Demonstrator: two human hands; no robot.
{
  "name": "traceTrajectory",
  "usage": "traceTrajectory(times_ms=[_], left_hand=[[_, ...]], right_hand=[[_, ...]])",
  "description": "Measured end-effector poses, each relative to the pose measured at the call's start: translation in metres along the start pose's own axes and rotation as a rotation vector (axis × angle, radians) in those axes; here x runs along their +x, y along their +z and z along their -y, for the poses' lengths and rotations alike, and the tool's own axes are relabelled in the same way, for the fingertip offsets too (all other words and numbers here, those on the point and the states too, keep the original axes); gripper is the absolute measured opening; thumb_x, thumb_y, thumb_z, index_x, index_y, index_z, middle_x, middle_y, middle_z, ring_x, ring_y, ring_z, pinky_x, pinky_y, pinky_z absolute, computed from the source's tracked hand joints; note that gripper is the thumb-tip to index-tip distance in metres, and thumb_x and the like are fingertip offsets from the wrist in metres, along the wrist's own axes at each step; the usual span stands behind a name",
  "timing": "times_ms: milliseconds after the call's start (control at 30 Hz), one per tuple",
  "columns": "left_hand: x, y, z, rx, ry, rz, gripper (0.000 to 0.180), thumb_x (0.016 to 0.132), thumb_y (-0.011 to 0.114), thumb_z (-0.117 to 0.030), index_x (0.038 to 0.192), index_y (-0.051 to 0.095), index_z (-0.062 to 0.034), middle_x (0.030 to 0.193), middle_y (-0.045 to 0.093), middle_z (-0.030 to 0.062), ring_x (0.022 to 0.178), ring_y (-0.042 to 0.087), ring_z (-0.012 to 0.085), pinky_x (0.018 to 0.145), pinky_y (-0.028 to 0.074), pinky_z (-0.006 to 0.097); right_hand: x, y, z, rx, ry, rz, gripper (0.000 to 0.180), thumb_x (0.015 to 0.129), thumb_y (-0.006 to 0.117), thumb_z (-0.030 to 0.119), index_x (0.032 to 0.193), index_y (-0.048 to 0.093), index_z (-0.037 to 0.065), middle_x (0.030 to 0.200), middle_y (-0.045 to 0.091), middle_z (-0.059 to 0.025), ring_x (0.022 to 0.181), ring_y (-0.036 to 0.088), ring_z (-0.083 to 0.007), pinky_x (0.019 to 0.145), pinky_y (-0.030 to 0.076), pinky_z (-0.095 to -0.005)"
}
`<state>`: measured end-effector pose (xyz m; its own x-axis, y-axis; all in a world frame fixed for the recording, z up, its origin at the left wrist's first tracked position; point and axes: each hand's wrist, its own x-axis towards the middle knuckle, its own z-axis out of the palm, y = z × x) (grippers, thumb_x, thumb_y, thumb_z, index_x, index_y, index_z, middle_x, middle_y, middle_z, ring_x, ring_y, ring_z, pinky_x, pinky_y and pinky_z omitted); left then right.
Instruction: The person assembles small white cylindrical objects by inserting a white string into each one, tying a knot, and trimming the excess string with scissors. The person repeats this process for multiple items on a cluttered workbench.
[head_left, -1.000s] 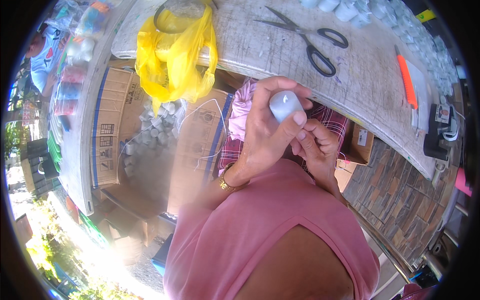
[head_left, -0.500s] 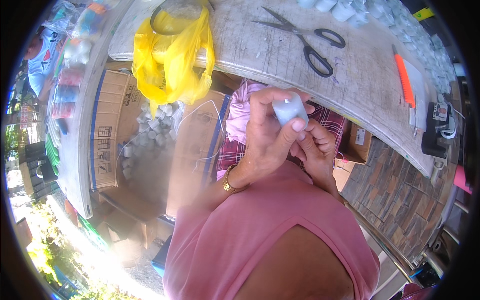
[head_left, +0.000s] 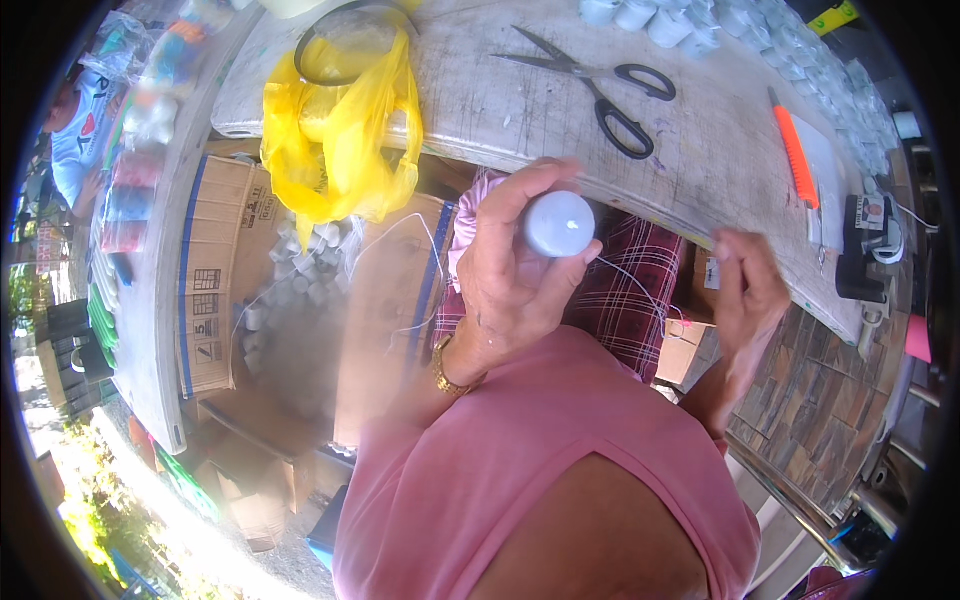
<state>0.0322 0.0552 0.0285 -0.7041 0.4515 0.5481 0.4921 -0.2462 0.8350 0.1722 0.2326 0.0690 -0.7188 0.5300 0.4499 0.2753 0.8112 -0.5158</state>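
My left hand (head_left: pixel 510 270), with a gold bracelet at the wrist, is wrapped round a pale blue candle (head_left: pixel 558 226). Its round top faces up and a short white wick stub shows in the middle. A thin white string (head_left: pixel 640 281) trails from beside the candle across the plaid cloth (head_left: pixel 625 265) on my lap. Off to the right, apart from the candle, my right hand (head_left: pixel 750 285) has its fingers curled together near the table edge; whether they pinch the string cannot be made out.
Black-handled scissors (head_left: pixel 600 85), an orange-handled cutter (head_left: pixel 793 155) and many pale candles (head_left: pixel 690 30) lie on the worn table (head_left: pixel 460 110). A yellow plastic bag (head_left: pixel 345 160) hangs over its edge. Below, a cardboard box (head_left: pixel 215 270) holds white candles (head_left: pixel 310 262). Another person (head_left: pixel 80 135) is far left.
My right hand has left the candle and moved right. The candle has tipped so its top faces up more, still in my left hand. A string now shows across my lap.
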Motion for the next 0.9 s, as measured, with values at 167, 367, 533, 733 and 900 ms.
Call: traceTrajectory(times_ms=[167,367,533,733,900], left_hand=[[0.002,-0.005,-0.004,0.078,-0.001,0.080,0.058,0.081,0.072,-0.003,0.130,0.040,0.0011,0.122,0.053,0.0185,0.108,0.057,0.0213,0.093,0.047,0.034],[-0.001,0.000,-0.005,-0.219,-0.076,0.057,0.055,0.087,0.070,-0.012,0.129,0.037,-0.0013,0.119,0.055,0.0167,0.111,0.055,0.0214,0.097,0.042,0.034],[0.001,0.005,-0.002,-0.299,-0.082,0.071,0.055,0.090,0.066,-0.018,0.131,0.033,-0.0009,0.118,0.054,0.0183,0.110,0.055,0.0237,0.095,0.044,0.036],[0.003,0.004,0.001,-0.294,-0.076,0.121,0.054,0.092,0.064,-0.019,0.130,0.031,-0.0011,0.108,0.054,0.0159,0.094,0.058,0.0208,0.084,0.048,0.034],[0.001,0.006,-0.001,-0.307,-0.131,0.117,0.053,0.092,0.063,-0.020,0.130,0.031,-0.0012,0.107,0.053,0.0154,0.089,0.057,0.0188,0.082,0.048,0.033]], right_hand=[[0.058,-0.002,-0.050,-0.372,-0.179,-0.140,0.014,0.084,0.063,0.002,0.097,0.069,0.005,0.088,0.065,-0.0133,0.076,0.064,-0.0213,0.067,0.050,-0.0341],[0.041,0.028,0.001,-0.088,-0.224,-0.095,0.019,0.082,0.065,0.003,0.101,0.068,0.004,0.106,0.064,-0.0139,0.098,0.062,-0.0261,0.083,0.048,-0.0375],[0.004,0.074,0.050,0.645,-0.111,0.351,0.025,0.080,0.063,0.000,0.105,0.066,0.003,0.104,0.064,-0.0161,0.087,0.065,-0.0285,0.075,0.052,-0.0352],[-0.003,0.079,0.049,0.639,-0.164,0.372,0.024,0.076,0.062,-0.001,0.099,0.065,0.002,0.097,0.062,-0.0170,0.079,0.064,-0.0330,0.069,0.051,-0.0370],[-0.006,0.078,0.054,0.567,-0.202,0.309,0.025,0.072,0.059,-0.003,0.096,0.065,0.002,0.091,0.062,-0.0168,0.079,0.063,-0.0344,0.069,0.051,-0.0380]])
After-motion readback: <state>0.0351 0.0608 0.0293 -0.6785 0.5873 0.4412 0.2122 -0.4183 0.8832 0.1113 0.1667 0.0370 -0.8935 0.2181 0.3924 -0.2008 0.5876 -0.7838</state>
